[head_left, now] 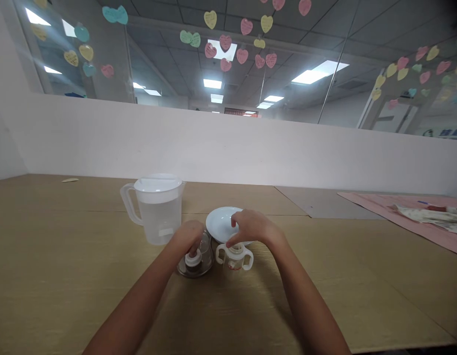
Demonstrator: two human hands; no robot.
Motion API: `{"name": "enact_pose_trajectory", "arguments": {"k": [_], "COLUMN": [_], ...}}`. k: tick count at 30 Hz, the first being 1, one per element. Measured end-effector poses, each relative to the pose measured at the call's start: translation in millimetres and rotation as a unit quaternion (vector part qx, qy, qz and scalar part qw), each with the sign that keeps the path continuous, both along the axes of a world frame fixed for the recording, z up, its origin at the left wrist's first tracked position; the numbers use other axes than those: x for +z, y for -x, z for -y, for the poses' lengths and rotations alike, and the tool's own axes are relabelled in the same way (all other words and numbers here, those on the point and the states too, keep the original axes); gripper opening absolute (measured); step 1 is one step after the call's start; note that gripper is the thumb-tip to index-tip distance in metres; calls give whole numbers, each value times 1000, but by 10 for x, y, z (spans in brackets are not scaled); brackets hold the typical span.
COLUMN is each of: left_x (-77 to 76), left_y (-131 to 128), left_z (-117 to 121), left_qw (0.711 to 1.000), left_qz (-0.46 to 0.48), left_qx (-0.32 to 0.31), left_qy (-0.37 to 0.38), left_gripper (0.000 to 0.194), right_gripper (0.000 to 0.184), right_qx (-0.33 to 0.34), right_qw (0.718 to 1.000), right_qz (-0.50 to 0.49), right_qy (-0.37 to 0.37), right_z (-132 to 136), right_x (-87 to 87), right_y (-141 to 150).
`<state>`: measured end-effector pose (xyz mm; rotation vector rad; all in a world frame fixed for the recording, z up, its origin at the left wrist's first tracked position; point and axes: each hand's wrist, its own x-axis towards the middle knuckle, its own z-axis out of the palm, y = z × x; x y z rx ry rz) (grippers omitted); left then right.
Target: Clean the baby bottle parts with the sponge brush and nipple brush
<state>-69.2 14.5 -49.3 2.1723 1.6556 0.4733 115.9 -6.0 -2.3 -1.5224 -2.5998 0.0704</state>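
My left hand (191, 235) is closed, its fingertips pinched on the top of a white bottle cap (193, 259) over a round metal tray (193, 274). A clear piece (205, 245), perhaps a cover or cup, stands on the tray beside those fingers, partly hidden. Just right of the tray is a baby bottle (234, 257) with two white side handles and an uncovered mouth. My right hand (250, 227) is over the bottle, thumb and fingers apart; I cannot tell if its thumb touches the rim. Behind it, a white plate (220, 224) is partly covered by that hand.
A translucent pitcher (159, 217) with a white lid stands left of the tray, its handle to the left. On the far right, a pink cloth (376, 203) bears a whitish bundle (431, 215). A white low wall (228, 148) and glass with heart notes stand behind the table (84, 276).
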Motion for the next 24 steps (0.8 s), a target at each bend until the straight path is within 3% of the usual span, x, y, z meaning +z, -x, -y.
{"name": "enact_pose_trajectory", "arguments": {"k": [5, 10, 15, 19, 24], "left_x": [457, 782, 823, 815, 833], "left_y": [14, -163, -277, -229, -142], "left_z": [286, 588, 615, 541, 505], "left_qw": [994, 975, 968, 962, 966], "left_qz": [-98, -106, -56, -15, 106], "left_qx": [22, -69, -83, -98, -129], "left_qy": [-32, -182, -231, -254, -197], "left_gripper": [19, 16, 21, 24, 26], "right_gripper": [68, 79, 70, 68, 65], "right_qx": [72, 182, 189, 199, 216], "right_qw": [994, 958, 926, 910, 904], "right_qz": [-71, -220, -319, -356, -357], "right_qy": [27, 2, -65, -76, -93], "right_z": [1, 1, -79, -87, -79], "right_x": [-15, -48, -15, 40, 67], "right_y": [7, 173, 193, 104, 52]}}
